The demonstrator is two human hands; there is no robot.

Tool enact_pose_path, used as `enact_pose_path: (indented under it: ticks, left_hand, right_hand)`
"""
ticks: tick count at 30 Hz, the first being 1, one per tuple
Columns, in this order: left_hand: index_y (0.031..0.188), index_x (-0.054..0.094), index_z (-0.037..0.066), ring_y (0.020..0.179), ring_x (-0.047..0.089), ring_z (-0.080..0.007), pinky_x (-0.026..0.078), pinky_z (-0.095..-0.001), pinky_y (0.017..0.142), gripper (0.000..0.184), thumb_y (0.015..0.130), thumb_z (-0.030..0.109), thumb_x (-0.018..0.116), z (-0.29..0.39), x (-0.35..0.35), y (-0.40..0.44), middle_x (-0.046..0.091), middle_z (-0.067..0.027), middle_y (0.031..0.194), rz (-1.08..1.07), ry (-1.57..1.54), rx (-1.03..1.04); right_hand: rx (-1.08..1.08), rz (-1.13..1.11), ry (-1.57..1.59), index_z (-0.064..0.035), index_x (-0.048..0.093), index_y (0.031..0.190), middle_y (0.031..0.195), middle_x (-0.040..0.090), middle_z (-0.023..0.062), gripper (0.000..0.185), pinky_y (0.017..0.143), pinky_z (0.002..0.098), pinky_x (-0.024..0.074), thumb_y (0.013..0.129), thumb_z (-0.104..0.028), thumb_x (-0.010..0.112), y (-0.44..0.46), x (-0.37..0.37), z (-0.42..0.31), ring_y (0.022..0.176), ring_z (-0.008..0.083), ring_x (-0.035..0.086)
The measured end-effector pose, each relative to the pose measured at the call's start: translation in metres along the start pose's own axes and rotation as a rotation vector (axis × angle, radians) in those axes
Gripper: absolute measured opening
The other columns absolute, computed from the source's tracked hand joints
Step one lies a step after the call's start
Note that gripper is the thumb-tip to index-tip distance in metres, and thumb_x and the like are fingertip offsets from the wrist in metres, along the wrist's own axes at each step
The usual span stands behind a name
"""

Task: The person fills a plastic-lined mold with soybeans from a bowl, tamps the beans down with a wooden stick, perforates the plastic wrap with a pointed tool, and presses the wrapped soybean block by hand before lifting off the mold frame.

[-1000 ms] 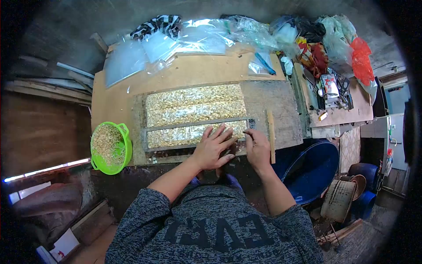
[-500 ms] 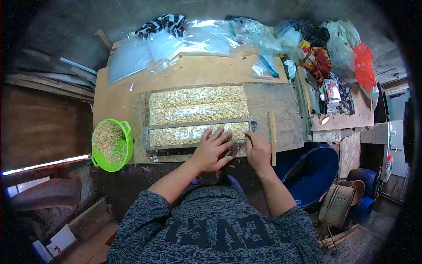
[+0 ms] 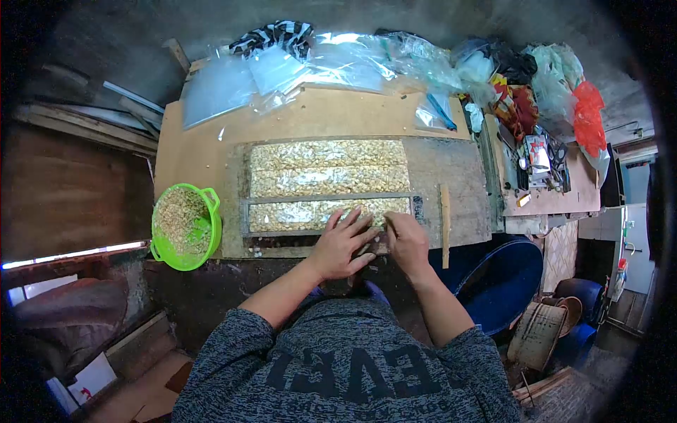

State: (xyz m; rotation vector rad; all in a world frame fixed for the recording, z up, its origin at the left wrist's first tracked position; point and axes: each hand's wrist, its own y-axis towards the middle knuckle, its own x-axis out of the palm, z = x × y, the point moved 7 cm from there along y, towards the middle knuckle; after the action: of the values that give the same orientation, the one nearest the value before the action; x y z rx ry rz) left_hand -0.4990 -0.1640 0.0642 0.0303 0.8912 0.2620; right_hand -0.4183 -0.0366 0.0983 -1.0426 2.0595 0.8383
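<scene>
Several rows of pale, grainy pieces under shiny clear film (image 3: 328,180) lie on a worn wooden board (image 3: 451,169). A thin grey frame (image 3: 317,199) surrounds the row nearest me. My left hand (image 3: 340,247) rests with spread fingers on the right part of this row, its fingertips on the film. Beside it, my right hand (image 3: 407,241) has curled fingers at the row's right end; what they pinch, if anything, is too small to make out. A narrow wooden stick (image 3: 445,225) lies right of my right hand.
A green basket (image 3: 214,233) of loose grainy pieces is at the left. Clear plastic sheets (image 3: 218,95) and bags line the far edge. Tools (image 3: 537,155) and a red bag (image 3: 589,120) are at the right. A large blue tub (image 3: 497,282) stands below the table's right side.
My right hand has shifted slightly left along the row, closer to my left hand. My left hand stays spread on the film. The view has shifted a little.
</scene>
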Motion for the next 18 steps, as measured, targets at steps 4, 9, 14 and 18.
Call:
enact_pose_path:
  ticks: [4,9,14,18]
  left_hand:
    - [0.138,0.058,0.014,0.145,0.033,-0.0378,0.017,-0.0558,0.119,0.056,0.091,0.046,0.062,-0.005,-0.012,-0.015,0.045,-0.0147,0.152,0.006,0.028,-0.063]
    - [0.136,0.060,0.015,0.145,0.032,-0.0381,0.018,-0.0574,0.118,0.055,0.090,0.045,0.064,-0.021,-0.017,-0.033,0.042,-0.0148,0.153,0.030,0.027,-0.114]
    - [0.136,0.060,0.014,0.145,0.032,-0.0381,0.018,-0.0574,0.118,0.055,0.090,0.044,0.063,-0.022,-0.017,-0.033,0.044,-0.0153,0.152,0.031,0.019,-0.108]
    - [0.137,0.059,0.013,0.145,0.033,-0.0385,0.018,-0.0566,0.119,0.056,0.091,0.046,0.061,-0.022,-0.018,-0.033,0.044,-0.0151,0.152,0.033,0.030,-0.100]
  right_hand:
    - [0.090,0.062,0.046,-0.0031,0.068,0.101,0.095,0.069,0.0156,0.014,0.077,0.0396,0.0544,0.087,-0.003,0.066,-0.005,-0.005,0.002,0.089,0.0336,0.068]
    - [0.162,0.061,0.188,-0.0022,0.069,0.098,0.093,0.069,0.0172,0.011,0.076,0.0406,0.0540,0.088,-0.004,0.067,-0.001,0.010,-0.007,0.087,0.0349,0.068]
    - [0.101,0.016,0.157,-0.0023,0.069,0.101,0.094,0.070,0.0169,0.014,0.077,0.0399,0.0545,0.087,-0.003,0.068,0.008,0.026,-0.021,0.087,0.0347,0.068]
    - [-0.004,-0.075,-0.011,-0.0032,0.068,0.103,0.092,0.068,0.0168,0.017,0.074,0.0417,0.0539,0.086,-0.004,0.069,0.009,0.038,-0.024,0.085,0.0364,0.066]
